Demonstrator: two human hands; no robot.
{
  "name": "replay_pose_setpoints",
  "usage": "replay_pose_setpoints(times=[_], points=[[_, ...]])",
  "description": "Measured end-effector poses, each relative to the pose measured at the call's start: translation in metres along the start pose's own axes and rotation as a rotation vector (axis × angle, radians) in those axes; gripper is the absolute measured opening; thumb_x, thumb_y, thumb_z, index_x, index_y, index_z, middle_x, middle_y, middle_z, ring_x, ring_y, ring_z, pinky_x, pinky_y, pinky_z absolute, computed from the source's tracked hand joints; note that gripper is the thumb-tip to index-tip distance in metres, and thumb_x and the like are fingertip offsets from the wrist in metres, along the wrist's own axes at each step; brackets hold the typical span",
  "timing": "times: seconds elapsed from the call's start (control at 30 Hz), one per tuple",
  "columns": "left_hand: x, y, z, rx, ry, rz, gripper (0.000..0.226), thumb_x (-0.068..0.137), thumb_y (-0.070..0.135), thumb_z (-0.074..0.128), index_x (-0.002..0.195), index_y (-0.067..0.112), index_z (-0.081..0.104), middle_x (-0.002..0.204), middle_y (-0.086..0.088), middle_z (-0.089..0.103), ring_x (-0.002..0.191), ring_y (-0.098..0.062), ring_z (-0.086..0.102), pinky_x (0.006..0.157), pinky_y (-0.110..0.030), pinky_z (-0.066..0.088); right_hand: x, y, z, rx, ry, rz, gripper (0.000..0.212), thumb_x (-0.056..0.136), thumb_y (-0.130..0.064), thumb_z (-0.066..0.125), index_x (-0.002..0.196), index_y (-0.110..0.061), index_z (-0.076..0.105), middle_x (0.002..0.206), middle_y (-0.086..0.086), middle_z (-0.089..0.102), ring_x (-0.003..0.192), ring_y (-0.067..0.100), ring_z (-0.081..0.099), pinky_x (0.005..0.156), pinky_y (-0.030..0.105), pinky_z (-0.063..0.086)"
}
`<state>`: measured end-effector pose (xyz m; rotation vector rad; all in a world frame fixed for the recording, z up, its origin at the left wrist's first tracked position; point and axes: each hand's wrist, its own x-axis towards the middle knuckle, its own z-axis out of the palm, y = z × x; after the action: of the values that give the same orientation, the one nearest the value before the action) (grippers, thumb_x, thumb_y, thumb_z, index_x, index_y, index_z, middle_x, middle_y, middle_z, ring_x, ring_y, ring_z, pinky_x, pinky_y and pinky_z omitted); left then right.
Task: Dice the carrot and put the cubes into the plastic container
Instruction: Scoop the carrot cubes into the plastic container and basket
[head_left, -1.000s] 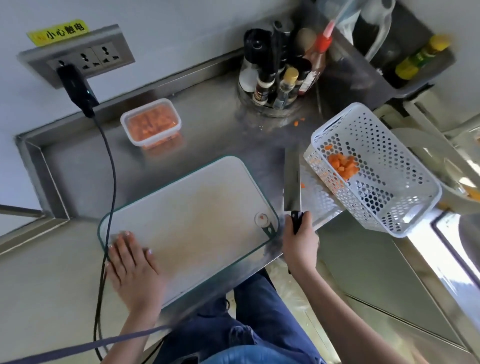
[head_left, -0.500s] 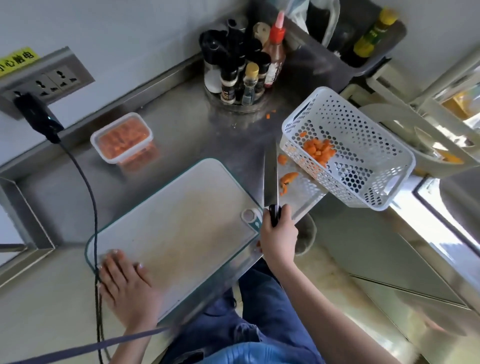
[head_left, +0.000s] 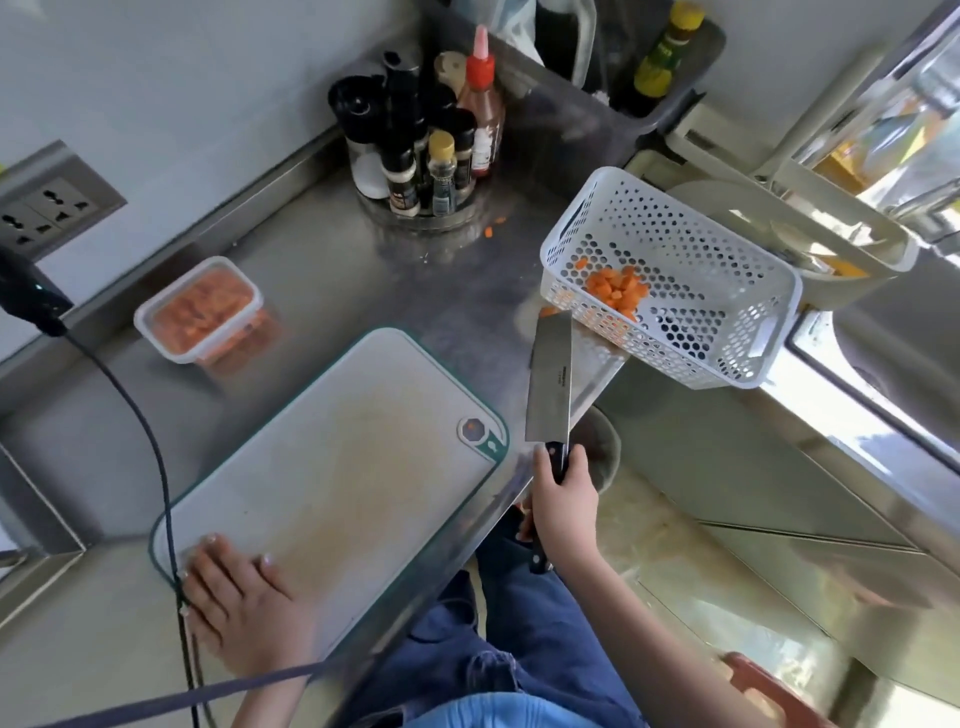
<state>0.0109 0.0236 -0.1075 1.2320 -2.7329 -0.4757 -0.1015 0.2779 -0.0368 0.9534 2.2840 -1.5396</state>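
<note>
My right hand (head_left: 563, 499) grips the black handle of the broad steel cleaver (head_left: 549, 379), its tip at the white perforated plastic basket (head_left: 727, 332) on the counter's right edge, holding orange carrot cubes (head_left: 618, 291). My left hand (head_left: 244, 608) lies flat, fingers straight, on the bare grey cutting board (head_left: 332, 467). The clear plastic container (head_left: 200, 312) near the back-left corner looks full; dicing seems finished, with the basket's cubes left to move.

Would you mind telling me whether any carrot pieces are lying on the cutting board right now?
No, the cutting board holds only the left hand; carrot cubes sit in the white basket.
</note>
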Motion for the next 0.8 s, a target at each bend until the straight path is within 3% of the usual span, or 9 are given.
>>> replay_pose_setpoints(times=[0.1, 0.17, 0.33, 0.47, 0.57, 0.67, 0.73, 0.8], points=[[0.003, 0.002, -0.002, -0.028, -0.037, -0.014, 0.06, 0.094, 0.032, 0.023, 0.143, -0.002, 0.03, 0.145, -0.031, 0.029, 0.134, -0.05, 0.024, 0.106, -0.063, 0.017, 0.001, -0.001, -0.003, 0.001, 0.0, 0.003, 0.026, 0.09, -0.045, 0.049, 0.072, -0.029, 0.039, 0.069, 0.012, 0.059, 0.055, 0.029, 0.054, 0.057, 0.051, 0.054], [0.01, 0.018, -0.01, -0.064, -0.058, 0.074, 0.061, 0.087, 0.023, 0.028, 0.14, -0.006, 0.031, 0.143, -0.035, 0.029, 0.133, -0.054, 0.023, 0.105, -0.066, 0.017, 0.0, -0.001, -0.004, 0.032, -0.011, 0.032, 0.027, 0.089, -0.046, 0.051, 0.069, -0.03, 0.04, 0.07, 0.014, 0.06, 0.055, 0.028, 0.054, 0.057, 0.049, 0.054], [0.039, 0.151, -0.019, -0.208, -0.11, 0.894, 0.051, 0.089, 0.008, 0.033, 0.14, 0.006, 0.037, 0.146, -0.018, 0.036, 0.139, -0.034, 0.024, 0.11, -0.055, 0.023, 0.001, -0.001, -0.006, 0.089, -0.038, 0.07, 0.026, 0.087, -0.045, 0.054, 0.071, -0.029, 0.043, 0.072, 0.017, 0.061, 0.055, 0.026, 0.054, 0.054, 0.048, 0.054], [0.061, 0.287, -0.008, -0.152, -0.131, 1.321, 0.061, 0.087, -0.007, 0.039, 0.144, 0.015, 0.036, 0.15, -0.013, 0.033, 0.141, -0.03, 0.023, 0.115, -0.045, 0.016, 0.003, 0.0, -0.008, 0.067, -0.008, -0.015, 0.026, 0.091, -0.038, 0.053, 0.071, -0.029, 0.039, 0.065, 0.011, 0.055, 0.051, 0.025, 0.049, 0.051, 0.041, 0.048], [0.077, 0.359, -0.002, 0.104, -0.219, 1.459, 0.051, 0.095, 0.002, 0.042, 0.143, 0.02, 0.038, 0.153, -0.008, 0.029, 0.144, -0.027, 0.014, 0.115, -0.043, 0.0, 0.007, 0.0, -0.011, 0.045, -0.034, -0.058, 0.027, 0.092, -0.037, 0.052, 0.07, -0.031, 0.037, 0.06, 0.005, 0.05, 0.048, 0.023, 0.044, 0.049, 0.036, 0.041], [0.095, 0.392, 0.0, 0.384, -0.269, 1.576, 0.022, 0.095, 0.016, 0.05, 0.113, 0.02, 0.062, 0.133, 0.0, 0.054, 0.143, -0.021, 0.02, 0.113, -0.051, -0.006, 0.013, -0.006, -0.013, 0.032, -0.107, -0.048, 0.022, 0.09, -0.042, 0.052, 0.073, -0.031, 0.042, 0.059, 0.006, 0.052, 0.045, 0.022, 0.044, 0.047, 0.029, 0.038], [0.106, 0.397, 0.001, 0.461, -0.269, 1.584, 0.014, 0.095, 0.019, 0.052, 0.099, 0.02, 0.065, 0.119, 0.002, 0.064, 0.14, -0.019, 0.026, 0.112, -0.055, -0.006, 0.017, -0.011, -0.013, 0.136, -0.181, 0.028, 0.025, 0.089, -0.043, 0.054, 0.081, -0.02, 0.047, 0.056, 0.01, 0.051, 0.041, 0.024, 0.042, 0.044, 0.029, 0.037], [0.114, 0.397, 0.003, 0.464, -0.247, 1.57, 0.017, 0.096, 0.021, 0.05, 0.099, 0.018, 0.067, 0.115, 0.001, 0.066, 0.137, -0.019, 0.031, 0.111, -0.056, -0.006, 0.021, -0.017, -0.013, 0.238, -0.272, 0.121, 0.026, 0.09, -0.033, 0.06, 0.082, -0.011, 0.048, 0.049, 0.011, 0.046, 0.034, 0.023, 0.038, 0.039, 0.027, 0.036]])
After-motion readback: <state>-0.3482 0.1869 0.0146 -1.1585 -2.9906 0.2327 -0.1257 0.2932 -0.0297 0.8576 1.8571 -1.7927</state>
